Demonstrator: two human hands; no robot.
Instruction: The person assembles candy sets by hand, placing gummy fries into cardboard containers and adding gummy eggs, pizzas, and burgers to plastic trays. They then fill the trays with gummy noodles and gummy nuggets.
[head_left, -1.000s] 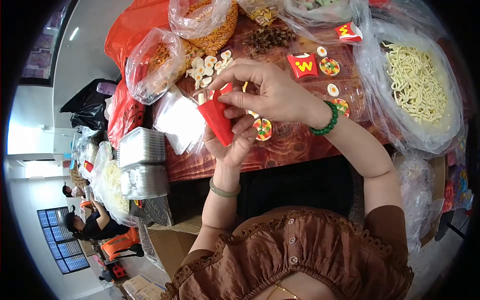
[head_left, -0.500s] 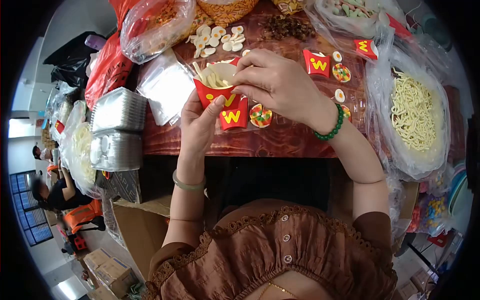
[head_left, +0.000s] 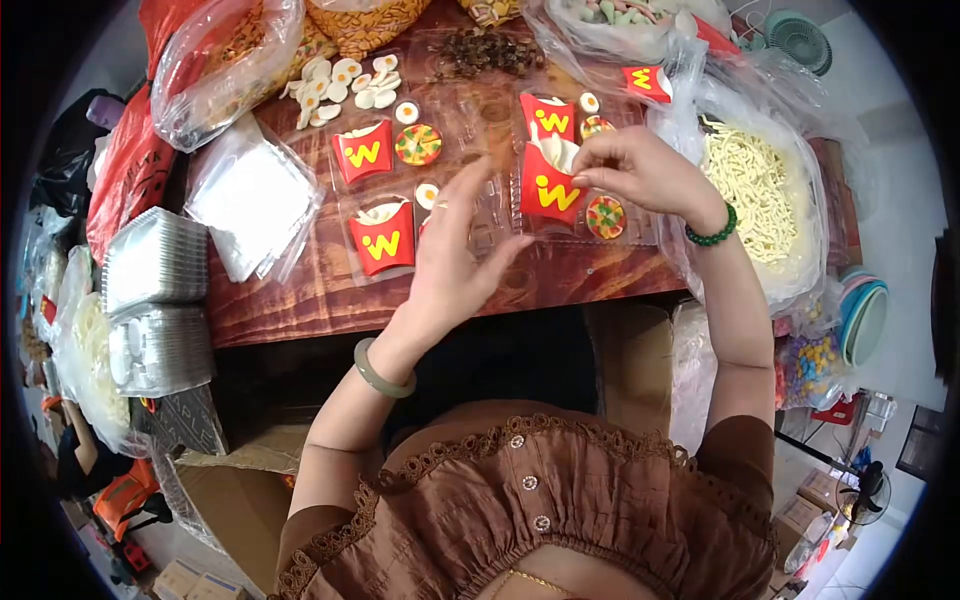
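My right hand [head_left: 645,170] has its fingertips closed at the upper right edge of a small red fries box [head_left: 553,185] with a yellow mark and pale fries-shaped pieces in it. This box is over a clear plastic tray on the right, just in front of another red fries box [head_left: 548,115]. Beside them lie an egg-shaped candy [head_left: 589,102] and a round pizza-shaped candy [head_left: 606,217]. Fingers spread and holding nothing, my left hand [head_left: 455,250] hovers over the table, partly hiding the left tray. Two more fries boxes [head_left: 381,238] [head_left: 363,150] rest in that left tray.
Stacked clear trays [head_left: 155,265] stand at the table's left edge, near flat clear sheets [head_left: 255,200]. Loose egg candies [head_left: 325,85] and brown pieces [head_left: 485,52] lie at the back. A bag of pale fries-shaped pieces [head_left: 750,190] sits at right, with one more red box [head_left: 647,83] nearby.
The fries box held in both hands has moved right to the right-hand tray. My left hand has let go of it and opened. The view has shifted, uncovering the left tray.
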